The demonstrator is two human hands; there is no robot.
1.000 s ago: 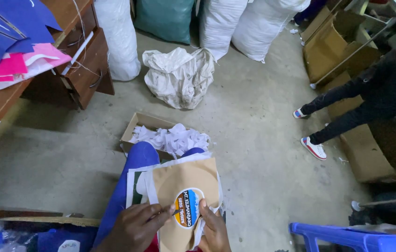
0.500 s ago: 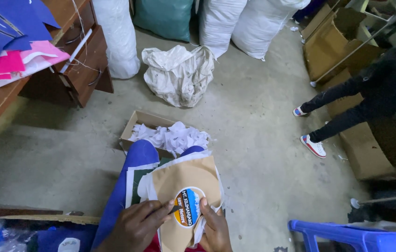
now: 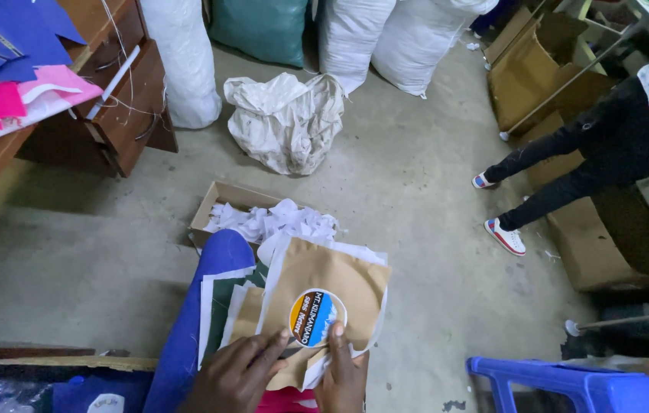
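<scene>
Since a second earlier, the right hand (image 3: 342, 373) had slid its fingertip onto the round sticker (image 3: 313, 318), pressing it to the tan pouch (image 3: 324, 291) on the lap. The left hand (image 3: 236, 375) lay spread, flat on the pouch's lower edge. A cardboard box of paper scraps (image 3: 252, 216) sat just beyond on the floor (image 3: 416, 199), a blue plastic stool (image 3: 577, 382) to the right.

round sticker (image 3: 313, 317) (orange, blue, white rim) | on tan pouch (image 3: 324, 283) | brown cardboard box (image 3: 221, 203) behind

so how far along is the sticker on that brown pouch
Done: the round sticker already lies flat on the top brown pouch. In hand: the left hand and right hand press at its lower edge. Left: more pouches sit stacked underneath, and whether they carry stickers cannot be seen.
</scene>
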